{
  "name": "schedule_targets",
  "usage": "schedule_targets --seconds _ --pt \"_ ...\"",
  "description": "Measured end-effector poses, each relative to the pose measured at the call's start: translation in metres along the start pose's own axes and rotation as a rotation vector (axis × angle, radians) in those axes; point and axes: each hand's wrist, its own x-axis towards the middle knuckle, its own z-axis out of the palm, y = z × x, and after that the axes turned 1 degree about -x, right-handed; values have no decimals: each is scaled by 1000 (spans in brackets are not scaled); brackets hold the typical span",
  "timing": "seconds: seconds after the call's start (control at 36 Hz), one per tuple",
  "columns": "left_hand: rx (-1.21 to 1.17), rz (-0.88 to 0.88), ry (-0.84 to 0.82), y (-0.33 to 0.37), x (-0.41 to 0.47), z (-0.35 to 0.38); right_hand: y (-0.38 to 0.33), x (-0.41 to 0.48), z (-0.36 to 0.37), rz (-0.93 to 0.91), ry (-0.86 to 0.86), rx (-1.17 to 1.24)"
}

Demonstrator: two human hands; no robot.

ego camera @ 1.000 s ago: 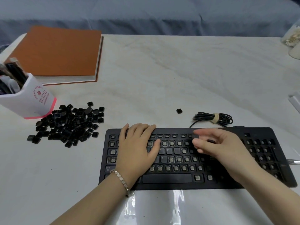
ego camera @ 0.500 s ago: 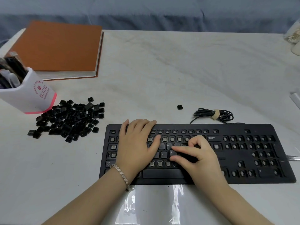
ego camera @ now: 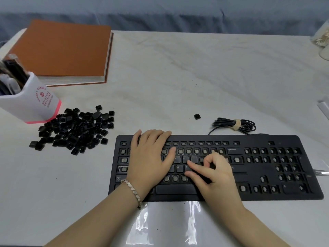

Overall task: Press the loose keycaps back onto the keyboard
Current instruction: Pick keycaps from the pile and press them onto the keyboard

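A black keyboard lies at the near edge of the white table, with most sockets bare and a few caps seated, among them Y, U, G, Backspace and the space bar. My left hand rests flat on the keyboard's left half, fingers straight. My right hand is on the middle rows, its extended fingers pressing down beside the J key while the thumb curls above. A pile of loose black keycaps lies left of the keyboard. A single keycap sits alone behind it.
The keyboard's coiled cable lies behind its right half. A white pen holder stands at the left next to the pile, and an orange book lies behind it. Shiny plastic film covers the table in front. A jar stands far right.
My right hand moved left and toward me, from the upper rows near Backspace to the middle rows by the J key. My left hand has stayed flat in place.
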Motion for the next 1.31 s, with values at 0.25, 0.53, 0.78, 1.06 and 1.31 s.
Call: schedule_targets --seconds 0.25,0.53,0.78,1.06,1.31 --pt "-3 -1 -5 0 0 1 -11 2 -5 -116 -26 -210" --pt "4 -1 -1 0 0 1 -8 4 -5 -379 -158 -495" --pt "1 -6 -13 1 -1 0 -3 7 -23 -96 -434 -91" --pt "-7 5 5 1 -1 0 -3 35 -40 708 -168 1085" --pt "0 6 23 0 -1 1 -12 28 -38 650 -140 1112"
